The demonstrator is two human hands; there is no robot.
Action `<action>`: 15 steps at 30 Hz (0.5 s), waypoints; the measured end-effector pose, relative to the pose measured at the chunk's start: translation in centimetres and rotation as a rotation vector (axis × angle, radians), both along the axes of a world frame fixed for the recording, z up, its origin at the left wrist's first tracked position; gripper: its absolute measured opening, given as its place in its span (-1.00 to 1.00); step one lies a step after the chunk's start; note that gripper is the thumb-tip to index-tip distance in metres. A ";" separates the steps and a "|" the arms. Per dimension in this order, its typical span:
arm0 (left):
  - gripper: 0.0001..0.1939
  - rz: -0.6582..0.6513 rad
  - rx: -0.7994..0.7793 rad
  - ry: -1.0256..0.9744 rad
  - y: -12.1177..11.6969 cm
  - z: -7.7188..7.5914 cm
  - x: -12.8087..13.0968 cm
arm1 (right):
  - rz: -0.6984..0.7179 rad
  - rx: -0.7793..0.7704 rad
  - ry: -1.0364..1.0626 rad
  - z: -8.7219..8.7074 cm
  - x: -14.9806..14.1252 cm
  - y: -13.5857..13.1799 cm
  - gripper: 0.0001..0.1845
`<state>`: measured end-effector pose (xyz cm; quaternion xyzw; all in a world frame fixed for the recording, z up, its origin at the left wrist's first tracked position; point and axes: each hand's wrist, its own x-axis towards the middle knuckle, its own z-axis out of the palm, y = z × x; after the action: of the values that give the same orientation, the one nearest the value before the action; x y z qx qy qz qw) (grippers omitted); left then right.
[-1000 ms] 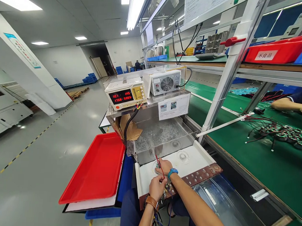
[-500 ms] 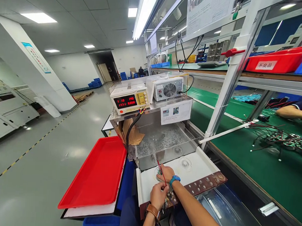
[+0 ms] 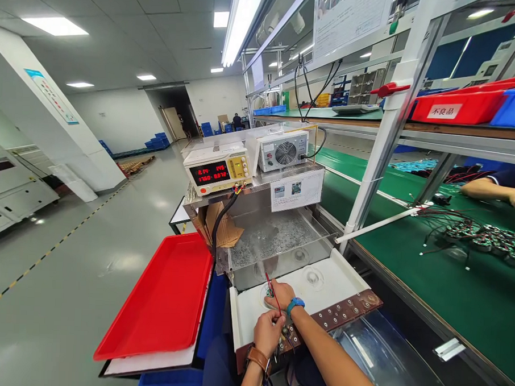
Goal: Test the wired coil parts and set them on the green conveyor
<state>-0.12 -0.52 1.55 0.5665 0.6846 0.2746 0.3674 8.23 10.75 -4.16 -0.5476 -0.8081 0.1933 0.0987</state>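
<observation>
Green bench [image 3: 400, 253]: runs along your right, a heap of wired circuit boards [image 3: 486, 234] on it.
Red tray [image 3: 159, 299]: lies to your left, well apart from your hands.
White work tray [image 3: 339, 270]: sits right before you.
Power supply [image 3: 235, 168]: stands beyond the tray on the far stand, red digits lit.
Brown terminal strip [image 3: 355, 308]: lines the tray's near edge.
Right hand [image 3: 282, 295]: closed on the board, as far as you can see.
Left hand [image 3: 267, 333]: nearer you, just beside the right, fingertips pinched on the wire.
Red wire [image 3: 272, 288]: slants from your left fingertips to beyond the board; the step looks like handling this lead.
Small green circuit board [image 3: 269, 293]: at the tray's left end, partly hidden by your fingers; the next move seems to call for a steady right grip and fine left-hand guidance.
</observation>
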 end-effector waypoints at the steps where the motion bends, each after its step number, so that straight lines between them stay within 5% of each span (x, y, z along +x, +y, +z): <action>1: -0.75 0.004 0.002 0.000 0.0 0.0 0.0 | 0.002 0.001 -0.002 0.1 0.0 0.0 -0.61; 11: -0.61 -0.030 0.081 -0.115 0.8 -1.0 -0.6 | 0.003 0.013 0.004 1.8 -0.4 -0.1 -0.63; 15: -0.45 0.043 0.105 -0.213 1.8 -1.7 -1.0 | -0.316 0.079 0.233 2.9 0.9 0.6 -0.62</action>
<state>-1.15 1.27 -0.10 0.5376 0.6384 0.3765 0.4021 9.18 11.40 -1.24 -0.6372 -0.7022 0.2056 0.2422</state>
